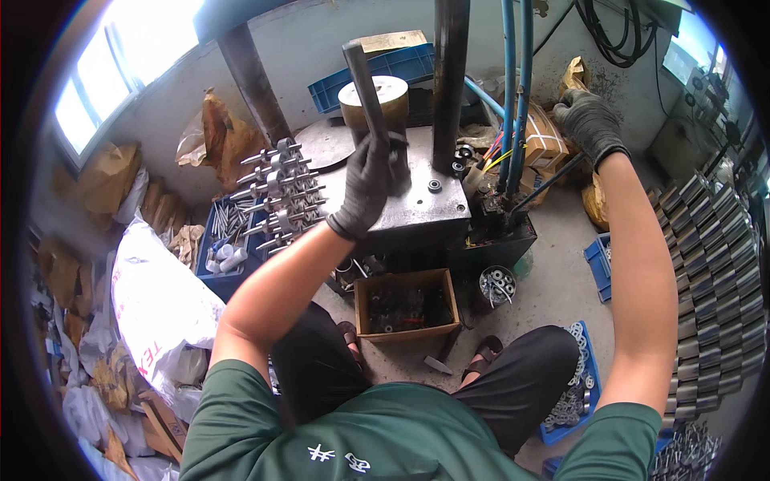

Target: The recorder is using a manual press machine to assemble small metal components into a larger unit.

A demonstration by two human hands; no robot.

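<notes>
Both my hands wear dark grey work gloves. My left hand is closed around the lower part of a dark metal bar, which stands up at a slight tilt over the steel press table. Behind the bar is a round, light-topped metal cylinder. My right hand is raised at the right, fingers curled. A dark lever runs up to it from the hydraulic unit, its upper end hidden by the glove. Small black bearings lie on the table's right side.
A rack of shafts with rollers stands left of the table, beside a blue bin. Below are a wooden box, a parts bucket and a hammer. Stacked metal tubes line the right; a thick column rises behind.
</notes>
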